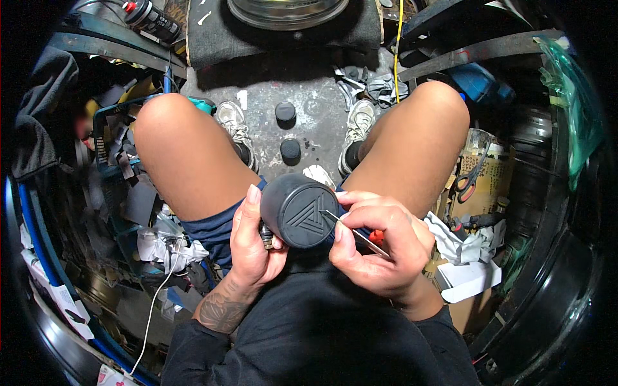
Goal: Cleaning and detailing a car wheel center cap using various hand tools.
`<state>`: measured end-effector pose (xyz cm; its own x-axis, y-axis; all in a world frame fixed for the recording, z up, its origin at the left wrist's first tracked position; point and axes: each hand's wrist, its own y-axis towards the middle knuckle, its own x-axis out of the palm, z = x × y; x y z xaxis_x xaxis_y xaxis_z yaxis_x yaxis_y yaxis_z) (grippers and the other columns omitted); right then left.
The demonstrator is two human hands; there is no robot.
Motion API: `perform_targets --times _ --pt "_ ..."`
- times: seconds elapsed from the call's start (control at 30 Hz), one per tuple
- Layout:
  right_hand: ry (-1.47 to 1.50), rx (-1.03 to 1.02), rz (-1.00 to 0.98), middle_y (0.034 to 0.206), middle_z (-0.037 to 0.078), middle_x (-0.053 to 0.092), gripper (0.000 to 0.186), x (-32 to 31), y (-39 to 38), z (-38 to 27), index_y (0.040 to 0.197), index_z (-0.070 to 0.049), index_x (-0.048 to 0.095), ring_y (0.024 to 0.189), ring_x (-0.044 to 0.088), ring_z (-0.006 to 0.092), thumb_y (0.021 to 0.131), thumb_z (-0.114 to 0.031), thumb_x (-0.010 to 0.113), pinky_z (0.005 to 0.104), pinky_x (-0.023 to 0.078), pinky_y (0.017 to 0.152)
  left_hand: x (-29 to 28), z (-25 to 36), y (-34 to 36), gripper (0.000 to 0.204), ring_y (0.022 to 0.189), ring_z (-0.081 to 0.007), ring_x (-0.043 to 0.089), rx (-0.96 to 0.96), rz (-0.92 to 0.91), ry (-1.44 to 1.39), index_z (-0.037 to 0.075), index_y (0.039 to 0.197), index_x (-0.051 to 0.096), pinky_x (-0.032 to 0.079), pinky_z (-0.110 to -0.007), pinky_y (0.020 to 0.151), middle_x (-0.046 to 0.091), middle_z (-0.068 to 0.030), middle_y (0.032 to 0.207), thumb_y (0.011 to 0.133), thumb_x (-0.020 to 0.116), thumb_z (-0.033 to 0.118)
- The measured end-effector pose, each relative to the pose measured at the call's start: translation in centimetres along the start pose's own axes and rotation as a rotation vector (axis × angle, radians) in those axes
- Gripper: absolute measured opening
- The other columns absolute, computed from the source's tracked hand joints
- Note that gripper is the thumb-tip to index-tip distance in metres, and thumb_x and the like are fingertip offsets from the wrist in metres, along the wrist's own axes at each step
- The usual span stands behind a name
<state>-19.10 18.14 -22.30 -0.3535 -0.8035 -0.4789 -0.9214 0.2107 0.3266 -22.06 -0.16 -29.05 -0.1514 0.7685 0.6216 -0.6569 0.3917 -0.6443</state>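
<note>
A black cylindrical cap [299, 212], its round face marked with a triangular line emblem, is held up tilted over my lap. My left hand [248, 241] is closed round its left side, thumb along the wall. Under it, by my fingers, a small dark ribbed piece [266, 236] partly shows; I cannot tell what it is. My right hand [386, 244] pinches a thin pointed metal tool [365, 240] like a pick, its tip at the emblem's right part. Between my shoes, two smaller black round caps [285, 112] [290, 150] stand on the floor.
Ahead, a shiny round rim [290, 16] rests on a dark-covered stand [283, 48]. Scissors [473, 180] stand by a cardboard box at my right. Crumpled paper and a blue crate [109, 145] lie at my left. A yellow cord [397, 58] and grey rags [380, 87] are beyond my right knee.
</note>
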Motion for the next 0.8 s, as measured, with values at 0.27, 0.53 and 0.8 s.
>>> perform_targets --times 0.27,0.53,0.8 --pt "0.011 -0.004 -0.005 0.074 0.011 0.066 0.017 0.06 -0.15 0.16 0.08 -0.002 0.063 0.073 0.071 0.0264 0.068 0.0 0.074 0.0334 0.058 0.066 -0.39 -0.26 -0.1 0.057 0.103 -0.0243 0.065 -0.006 -0.013 -0.005 -0.002 0.124 0.054 0.053 -0.039 0.093 0.064 -0.0153 0.115 0.102 0.038 0.048" --pt "0.012 -0.018 -0.019 0.074 0.01 0.065 0.017 0.11 -0.14 -0.01 0.08 -0.002 0.062 0.074 0.071 0.0263 0.068 0.0 0.074 0.0339 0.058 0.066 -0.18 -0.07 -0.24 0.055 0.103 -0.0242 0.065 0.006 -0.03 -0.008 -0.001 0.123 0.055 0.053 -0.039 0.093 0.064 -0.0147 0.115 0.102 0.039 0.047" --pt "-0.029 -0.019 -0.028 0.075 0.011 0.065 0.018 0.04 -0.42 -0.14 0.081 -0.001 0.062 0.073 0.07 0.0272 0.068 0.0 0.074 0.0349 0.058 0.066 -0.63 -0.51 -0.35 0.055 0.104 -0.0242 0.064 -0.002 -0.032 -0.019 -0.001 0.123 0.054 0.052 -0.039 0.094 0.064 -0.0145 0.115 0.102 0.038 0.047"
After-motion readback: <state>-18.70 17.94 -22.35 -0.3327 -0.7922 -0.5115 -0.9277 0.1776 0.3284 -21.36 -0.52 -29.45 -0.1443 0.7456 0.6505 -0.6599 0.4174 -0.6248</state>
